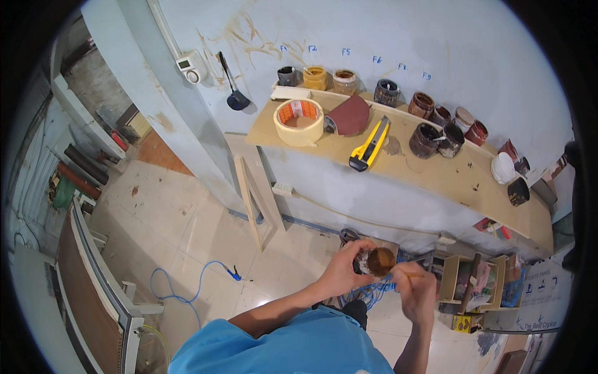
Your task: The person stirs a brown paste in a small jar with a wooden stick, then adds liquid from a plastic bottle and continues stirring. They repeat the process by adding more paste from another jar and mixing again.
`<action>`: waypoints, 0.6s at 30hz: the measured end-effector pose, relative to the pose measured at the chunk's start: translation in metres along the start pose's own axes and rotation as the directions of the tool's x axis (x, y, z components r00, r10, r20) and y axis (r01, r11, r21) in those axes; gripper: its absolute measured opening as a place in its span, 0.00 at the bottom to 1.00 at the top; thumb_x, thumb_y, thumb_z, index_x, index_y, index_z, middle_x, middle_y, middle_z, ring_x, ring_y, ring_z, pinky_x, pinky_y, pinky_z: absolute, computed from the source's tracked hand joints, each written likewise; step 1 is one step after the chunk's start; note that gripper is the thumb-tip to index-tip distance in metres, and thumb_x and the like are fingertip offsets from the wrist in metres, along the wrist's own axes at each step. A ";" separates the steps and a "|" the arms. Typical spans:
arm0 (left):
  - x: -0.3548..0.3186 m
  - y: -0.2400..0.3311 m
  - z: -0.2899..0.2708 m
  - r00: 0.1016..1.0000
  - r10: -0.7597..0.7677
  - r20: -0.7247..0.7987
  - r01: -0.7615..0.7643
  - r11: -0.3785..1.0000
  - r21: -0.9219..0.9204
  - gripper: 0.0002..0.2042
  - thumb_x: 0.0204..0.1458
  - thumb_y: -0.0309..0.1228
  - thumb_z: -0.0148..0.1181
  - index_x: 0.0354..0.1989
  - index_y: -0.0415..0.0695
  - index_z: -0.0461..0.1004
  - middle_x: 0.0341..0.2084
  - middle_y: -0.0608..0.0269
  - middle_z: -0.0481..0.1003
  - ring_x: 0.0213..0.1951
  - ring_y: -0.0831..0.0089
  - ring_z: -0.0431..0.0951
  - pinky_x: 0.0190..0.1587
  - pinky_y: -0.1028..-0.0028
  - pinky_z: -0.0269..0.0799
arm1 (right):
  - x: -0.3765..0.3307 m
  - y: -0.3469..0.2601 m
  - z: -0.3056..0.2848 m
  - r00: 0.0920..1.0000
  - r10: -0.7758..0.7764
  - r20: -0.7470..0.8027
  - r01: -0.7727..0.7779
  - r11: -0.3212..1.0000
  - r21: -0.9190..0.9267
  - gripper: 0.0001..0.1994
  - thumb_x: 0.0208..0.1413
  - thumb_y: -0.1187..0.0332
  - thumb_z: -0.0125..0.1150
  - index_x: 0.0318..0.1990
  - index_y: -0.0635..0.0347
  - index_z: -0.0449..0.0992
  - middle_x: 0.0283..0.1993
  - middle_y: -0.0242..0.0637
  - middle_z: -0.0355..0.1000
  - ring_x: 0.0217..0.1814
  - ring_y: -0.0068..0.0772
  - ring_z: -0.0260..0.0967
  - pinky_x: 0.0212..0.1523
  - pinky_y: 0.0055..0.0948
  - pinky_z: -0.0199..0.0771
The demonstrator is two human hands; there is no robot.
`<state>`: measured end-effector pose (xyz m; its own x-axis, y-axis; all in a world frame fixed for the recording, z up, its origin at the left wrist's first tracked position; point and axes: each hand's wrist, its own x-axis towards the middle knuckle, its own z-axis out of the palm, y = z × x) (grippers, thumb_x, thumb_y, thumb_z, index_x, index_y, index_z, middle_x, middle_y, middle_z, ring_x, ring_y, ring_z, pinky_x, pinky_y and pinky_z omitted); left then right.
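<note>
In front of my body, my left hand [341, 273] is wrapped round a small jar [381, 262] with brown contents and a stained side. The jar's mouth is tilted up toward me. Beside its right rim, my right hand [416, 288] is closed in a pinch on what looks like a thin brown stick [408, 273]. Most of the stick is hidden by the fingers, and I cannot tell whether its tip is in the jar.
Across from me, a shelf [398, 168] carries masking tape [299, 123], reddish sandpaper [349, 116], a yellow utility knife [370, 144] and several paint jars [425, 140]. A blue air hose [198, 283] lies on the floor. Wooden bins [479, 283] stand at right.
</note>
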<state>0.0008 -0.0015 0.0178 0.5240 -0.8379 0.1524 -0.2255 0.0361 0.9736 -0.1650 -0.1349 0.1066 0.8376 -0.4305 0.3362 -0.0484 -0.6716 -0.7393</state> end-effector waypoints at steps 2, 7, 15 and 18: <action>0.000 0.001 0.002 1.000 0.013 -0.016 -0.013 0.999 -0.041 0.36 0.42 0.29 0.83 0.63 0.41 0.74 0.53 0.58 0.79 0.56 0.66 0.76 0.62 0.66 0.69 | 0.001 0.000 0.002 0.999 -0.030 0.036 0.028 0.997 0.077 0.03 0.66 0.75 0.64 0.43 0.65 0.80 0.37 0.45 0.81 0.34 0.46 0.80 0.37 0.37 0.78; -0.002 0.003 0.001 0.999 0.027 -0.022 -0.027 1.000 -0.011 0.36 0.42 0.29 0.83 0.63 0.40 0.73 0.53 0.59 0.79 0.56 0.67 0.75 0.61 0.67 0.69 | 0.004 0.001 0.002 0.997 -0.008 -0.080 0.006 1.000 -0.028 0.02 0.67 0.75 0.64 0.42 0.64 0.81 0.37 0.44 0.81 0.33 0.45 0.79 0.36 0.36 0.78; -0.001 0.000 0.004 1.000 0.007 -0.013 -0.008 0.999 -0.046 0.37 0.42 0.29 0.83 0.64 0.41 0.72 0.54 0.57 0.78 0.56 0.64 0.76 0.62 0.66 0.70 | 0.005 0.001 0.000 0.999 0.039 -0.038 -0.039 0.999 -0.004 0.04 0.68 0.73 0.63 0.43 0.64 0.81 0.36 0.45 0.81 0.32 0.46 0.80 0.36 0.39 0.78; 0.000 -0.001 0.002 1.000 -0.018 -0.009 0.018 0.999 -0.036 0.38 0.42 0.28 0.83 0.65 0.42 0.73 0.55 0.60 0.79 0.56 0.68 0.76 0.62 0.67 0.68 | 0.006 0.002 -0.005 0.995 -0.010 -0.101 0.002 0.997 -0.077 0.04 0.68 0.74 0.63 0.45 0.65 0.82 0.37 0.45 0.81 0.32 0.44 0.80 0.35 0.38 0.78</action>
<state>-0.0006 -0.0026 0.0170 0.5352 -0.8337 0.1359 -0.1863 0.0404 0.9817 -0.1627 -0.1418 0.1094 0.7788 -0.4826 0.4007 -0.0883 -0.7167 -0.6917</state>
